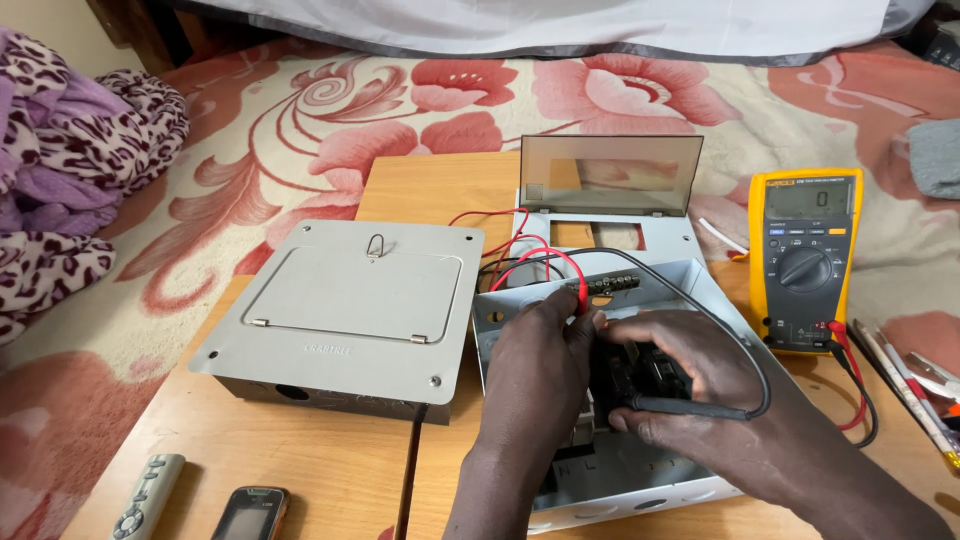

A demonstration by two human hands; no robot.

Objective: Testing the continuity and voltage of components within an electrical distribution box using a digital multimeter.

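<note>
Both hands worked inside the open breaker box (690, 285): left hand (540, 360) pinched the red probe (580, 300), right hand (680, 375) clamped the black probe (690, 407).

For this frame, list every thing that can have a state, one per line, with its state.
Open distribution box: cover off, clear flap raised upright.
Grey metal enclosure: lid shut, latch down.
Yellow multimeter: switched on, display lit, leads plugged in.
Black probe: held in the right hand, lying level.
Red probe: held by the left hand at the terminal bar.
Phone: screen dark.
</note>
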